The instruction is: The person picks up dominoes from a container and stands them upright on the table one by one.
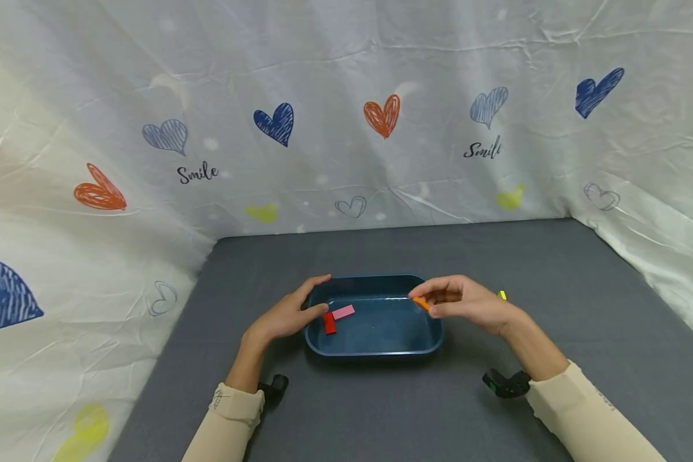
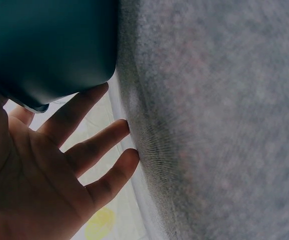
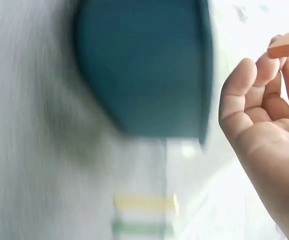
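Head view — right hand (image 1: 468, 303), pinching orange block (image 1: 421, 303)

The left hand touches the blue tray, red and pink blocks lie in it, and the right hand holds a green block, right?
No: the right hand holds an orange block, not a green one, as the head view shows. The left hand touches the blue tray, with the red block and pink block in it.

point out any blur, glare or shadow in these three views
Head: mostly crisp, a glint along the tray's near rim, soft shadow on the table below it; left wrist: dim, table badly blurred; right wrist: tray and yellow block smeared, background washed out, orange block and fingers clearer.
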A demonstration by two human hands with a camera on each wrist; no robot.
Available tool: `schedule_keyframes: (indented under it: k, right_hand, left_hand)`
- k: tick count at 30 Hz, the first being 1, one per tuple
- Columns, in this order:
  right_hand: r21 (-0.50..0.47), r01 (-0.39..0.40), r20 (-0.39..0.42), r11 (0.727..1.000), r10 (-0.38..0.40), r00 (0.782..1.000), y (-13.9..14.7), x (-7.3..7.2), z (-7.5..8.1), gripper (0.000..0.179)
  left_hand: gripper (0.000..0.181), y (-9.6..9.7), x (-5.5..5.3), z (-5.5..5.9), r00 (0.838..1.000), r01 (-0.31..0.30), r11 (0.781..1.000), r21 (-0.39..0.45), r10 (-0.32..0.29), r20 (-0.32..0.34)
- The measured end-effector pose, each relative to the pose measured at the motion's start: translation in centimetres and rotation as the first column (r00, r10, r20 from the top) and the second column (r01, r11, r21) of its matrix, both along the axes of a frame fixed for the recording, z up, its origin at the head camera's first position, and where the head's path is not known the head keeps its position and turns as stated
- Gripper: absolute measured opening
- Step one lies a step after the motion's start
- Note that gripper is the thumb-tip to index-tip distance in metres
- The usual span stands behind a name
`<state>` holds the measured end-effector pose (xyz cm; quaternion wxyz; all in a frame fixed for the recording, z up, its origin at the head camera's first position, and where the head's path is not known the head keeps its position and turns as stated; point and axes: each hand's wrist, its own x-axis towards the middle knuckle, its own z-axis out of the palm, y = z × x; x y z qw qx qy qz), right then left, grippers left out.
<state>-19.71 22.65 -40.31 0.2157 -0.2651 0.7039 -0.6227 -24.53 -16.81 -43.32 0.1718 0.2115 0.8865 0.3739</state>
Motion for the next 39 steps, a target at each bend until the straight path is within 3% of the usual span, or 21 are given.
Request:
schedule_keyframes:
  k: [4, 8, 14, 17, 23, 31, 39]
  right_hand:
    - [0.048, 0.142, -0.096, 0.989, -0.137, 0.986, 4.4, 0.9, 1.0, 0.036]
    - [0.075, 0.279, -0.185, 0.957, -0.262, 0.947, 8.4, 1.7, 1.4, 0.035]
    - [0.133, 0.496, -0.278, 0.858, -0.448, 0.85, 12.9, 2.4, -0.3, 0.028]
    - [0.202, 0.556, -0.279, 0.807, -0.496, 0.822, 14.0, 2.6, -1.7, 0.023]
    - [0.315, 0.547, -0.287, 0.776, -0.471, 0.834, 14.4, 2.4, -3.6, 0.034]
    - [0.421, 0.529, -0.293, 0.737, -0.442, 0.848, 14.0, 1.5, -4.3, 0.031]
    - [0.448, 0.496, -0.273, 0.743, -0.415, 0.868, 13.8, 1.2, -4.8, 0.034]
  left_hand:
    - [0.066, 0.1, 0.1, 0.2, 1.0, 0.005, 1.0, -0.002, -0.005, 0.0]
    - [0.065, 0.1, 0.1, 0.1, 1.0, 0.0, 1.0, -0.009, 0.0, 0.005]
    - [0.065, 0.1, 0.1, 0.2, 1.0, -0.005, 1.0, -0.005, 0.005, 0.005]
    - [0.065, 0.0, 0.2, 0.2, 1.0, -0.004, 1.0, -0.01, 0.004, 0.004]
    - [0.065, 0.0, 0.2, 0.1, 1.0, -0.004, 1.0, -0.019, 0.004, 0.0]
    - [0.065, 0.3, 0.0, 0.0, 1.0, -0.004, 1.0, -0.012, 0.004, -0.004]
    - [0.065, 0.0, 0.0, 0.0, 1.0, 0.01, 1.0, -0.009, -0.01, -0.015]
